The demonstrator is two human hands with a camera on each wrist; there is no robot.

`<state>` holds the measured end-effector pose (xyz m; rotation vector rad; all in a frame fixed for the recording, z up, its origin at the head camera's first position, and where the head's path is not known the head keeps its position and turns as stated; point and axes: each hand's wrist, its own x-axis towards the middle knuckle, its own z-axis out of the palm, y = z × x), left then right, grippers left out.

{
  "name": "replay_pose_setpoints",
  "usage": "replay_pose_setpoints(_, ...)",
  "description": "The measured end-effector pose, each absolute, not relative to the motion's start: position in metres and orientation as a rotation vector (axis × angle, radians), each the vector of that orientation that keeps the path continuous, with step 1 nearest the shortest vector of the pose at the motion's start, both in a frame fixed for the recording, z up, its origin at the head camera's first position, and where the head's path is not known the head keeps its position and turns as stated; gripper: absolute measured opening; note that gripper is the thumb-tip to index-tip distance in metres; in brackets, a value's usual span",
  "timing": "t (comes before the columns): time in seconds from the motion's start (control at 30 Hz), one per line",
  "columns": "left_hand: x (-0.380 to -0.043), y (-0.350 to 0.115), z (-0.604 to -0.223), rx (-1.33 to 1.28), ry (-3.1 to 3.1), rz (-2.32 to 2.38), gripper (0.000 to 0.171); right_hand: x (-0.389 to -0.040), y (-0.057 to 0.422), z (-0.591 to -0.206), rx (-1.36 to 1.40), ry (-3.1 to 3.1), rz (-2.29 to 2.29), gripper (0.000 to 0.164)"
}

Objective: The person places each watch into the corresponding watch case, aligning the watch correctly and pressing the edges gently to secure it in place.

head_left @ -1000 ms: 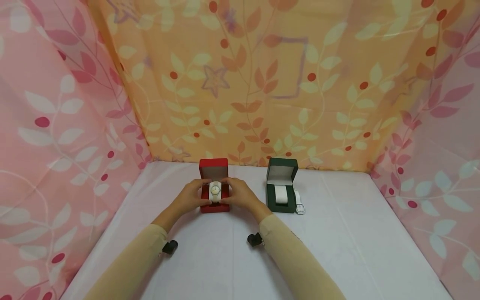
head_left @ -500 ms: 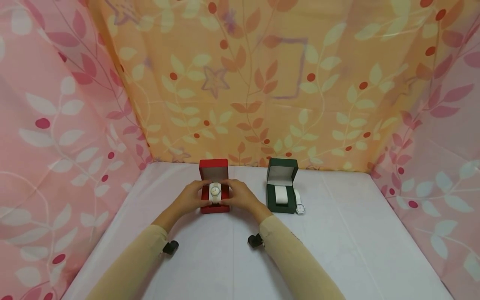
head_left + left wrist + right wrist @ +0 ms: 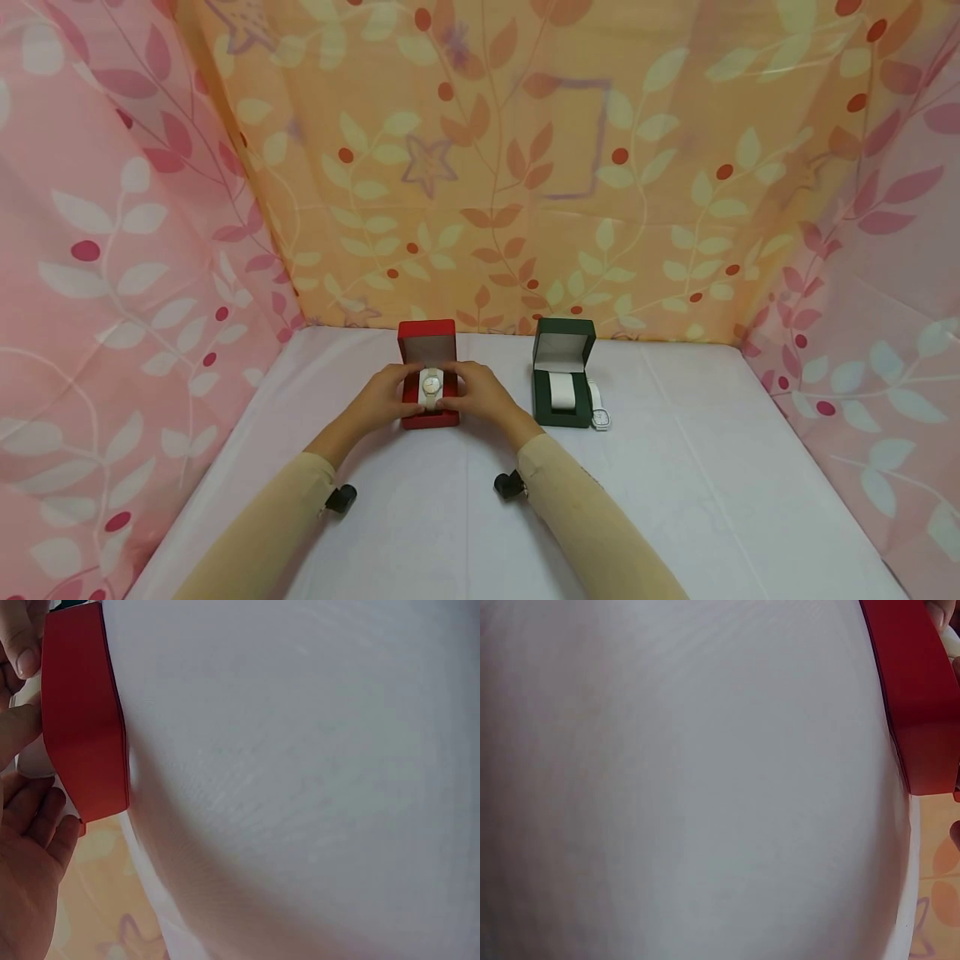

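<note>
A wristwatch (image 3: 431,384) with a round dial and a pale strap lies around a white cushion in the open red watch box (image 3: 426,331). From the left, my left hand (image 3: 378,393) pinches the cushioned watch between thumb and fingers. My right hand (image 3: 483,392) does the same from the right. The thumbs are at the near end of the cushion and the index fingers at its far end. In the left wrist view the box's red front wall (image 3: 84,712) hides part of the fingers. Only the box's red side (image 3: 919,697) and bits of fingers show in the right wrist view.
Right of the hands stands an open dark green watch box (image 3: 564,332) with a bare white cushion (image 3: 562,391) inside. A second watch (image 3: 600,416), white-strapped with a squarish case, lies against its right side. Patterned cloth walls (image 3: 480,167) surround the white table (image 3: 450,533).
The watch's strap and dial have shifted slightly between the fingers, with more of the near strap showing. Both hands have stayed at the red box.
</note>
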<state>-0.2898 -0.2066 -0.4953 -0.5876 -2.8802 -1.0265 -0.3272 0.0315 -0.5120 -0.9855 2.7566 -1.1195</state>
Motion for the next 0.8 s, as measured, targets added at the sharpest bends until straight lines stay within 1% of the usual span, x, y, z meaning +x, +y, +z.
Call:
replay_pose_setpoints(0.23,-0.2894,-0.2079,-0.497,-0.59,-2.872,-1.044,0.074,-0.3266,0.0312,-0.5111,-1.015,2.786,-1.102,0.06)
replay_pose_setpoints(0.53,-0.2883,-0.2077,-0.4958,-0.609,-2.875,-1.004,0.068,-0.3265,0.0302,-0.5103,-1.034,2.792,-1.087,0.054)
replay_pose_setpoints(0.8,-0.2901,-0.2083,-0.5006,-0.628,-2.871,-0.992,0.064,-0.326,0.0294,-0.5126,-1.017,2.793,-1.067,0.055)
